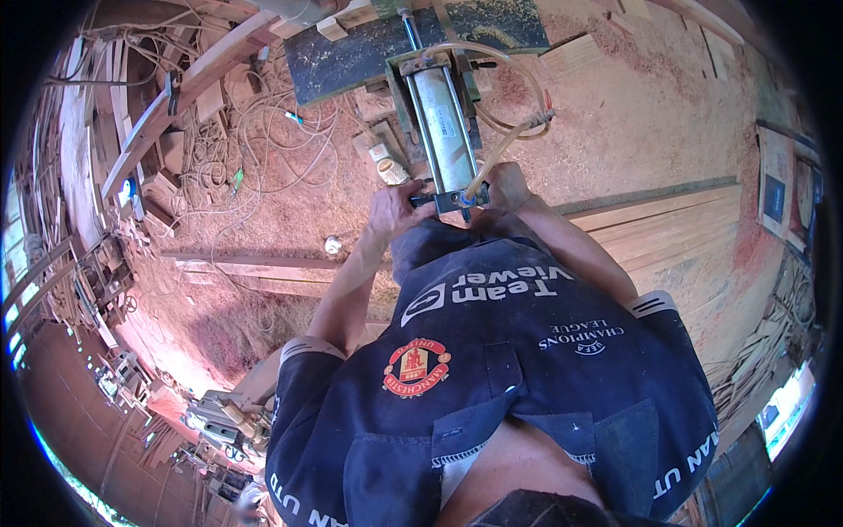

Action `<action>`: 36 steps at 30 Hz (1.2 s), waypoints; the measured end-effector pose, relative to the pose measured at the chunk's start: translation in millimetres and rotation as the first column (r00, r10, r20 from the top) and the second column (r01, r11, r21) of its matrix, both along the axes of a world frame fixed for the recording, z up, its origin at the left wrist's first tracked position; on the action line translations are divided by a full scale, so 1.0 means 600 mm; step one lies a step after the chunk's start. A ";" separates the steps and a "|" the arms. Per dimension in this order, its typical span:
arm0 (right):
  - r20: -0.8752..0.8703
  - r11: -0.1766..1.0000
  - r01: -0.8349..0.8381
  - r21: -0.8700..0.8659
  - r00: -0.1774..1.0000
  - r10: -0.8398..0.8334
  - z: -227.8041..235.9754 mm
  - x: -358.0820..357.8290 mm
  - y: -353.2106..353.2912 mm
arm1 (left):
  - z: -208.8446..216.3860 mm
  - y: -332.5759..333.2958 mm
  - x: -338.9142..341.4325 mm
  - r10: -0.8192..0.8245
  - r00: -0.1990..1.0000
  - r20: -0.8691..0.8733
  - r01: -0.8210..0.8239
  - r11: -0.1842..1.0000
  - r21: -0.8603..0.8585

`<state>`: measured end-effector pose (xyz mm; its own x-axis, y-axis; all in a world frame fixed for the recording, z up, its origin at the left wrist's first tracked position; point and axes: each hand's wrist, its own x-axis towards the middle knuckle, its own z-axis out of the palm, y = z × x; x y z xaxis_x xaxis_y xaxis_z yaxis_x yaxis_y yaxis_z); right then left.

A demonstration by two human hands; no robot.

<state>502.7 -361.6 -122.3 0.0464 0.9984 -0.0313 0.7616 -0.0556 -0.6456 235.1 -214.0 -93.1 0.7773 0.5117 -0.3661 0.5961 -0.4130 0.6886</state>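
In front of me lies a pneumatic cylinder (446, 123), a silver barrel between tie rods, with its near end close to my body. My left hand (399, 211) is closed around a dark fitting (424, 201) at the left of that end. On the other side, my right hand (507, 186) is closed in a loose fist against the cylinder's near right corner; what its fingers hold is hidden. A yellowish air hose (493, 162) runs from the end block past my right hand. The cylinder's rod (413, 33) points away from me over a dark metal plate (329, 63).
A sawdust-covered floor (606, 132) surrounds the machine. Tangled cords (263, 145) and wood offcuts lie to the left. Stacked boards (659, 224) lie to the right, and a long timber (263, 263) to the left. A small cylindrical part (391, 169) stands beside the cylinder.
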 end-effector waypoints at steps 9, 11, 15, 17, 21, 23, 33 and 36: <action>-0.010 0.999 -0.013 0.050 1.000 0.013 0.012 -0.002 0.005 | -0.040 0.021 -0.023 0.035 0.949 0.313 0.001 0.994 -0.113; 0.006 0.985 -0.004 0.171 1.000 0.004 0.020 -0.008 0.006 | -0.046 0.022 -0.027 0.051 0.947 0.319 -0.009 0.991 -0.132; -0.022 0.999 0.042 0.024 0.999 -0.041 0.025 -0.033 0.007 | -0.049 0.022 -0.028 -0.008 0.990 0.138 0.025 0.992 -0.120; 0.009 0.998 0.056 0.020 0.998 -0.056 0.020 -0.040 0.009 | -0.047 0.022 -0.023 -0.013 0.990 0.144 0.029 0.994 -0.109; 0.092 0.999 0.038 0.024 0.995 -0.041 -0.007 -0.035 0.005 | -0.034 0.021 -0.015 0.003 0.992 0.126 0.013 0.993 -0.121; 0.063 1.000 0.000 -0.007 0.998 0.000 -0.023 -0.026 0.004 | -0.028 0.019 -0.012 0.002 0.999 0.036 0.002 0.994 -0.111; 0.107 1.000 -0.027 -0.006 0.994 0.028 -0.054 -0.010 -0.011 | -0.022 0.012 -0.001 -0.021 0.996 -0.086 0.013 0.997 -0.082; 0.028 0.994 -0.015 0.112 1.000 0.012 -0.049 -0.013 -0.009 | -0.019 0.012 -0.002 -0.031 0.992 -0.121 0.024 0.998 -0.061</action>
<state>494.9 -367.1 -151.9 0.0325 0.9961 0.0817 0.7790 0.0260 -0.6265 233.9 -206.7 -104.7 0.7384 0.4653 -0.4882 0.6662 -0.3910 0.6350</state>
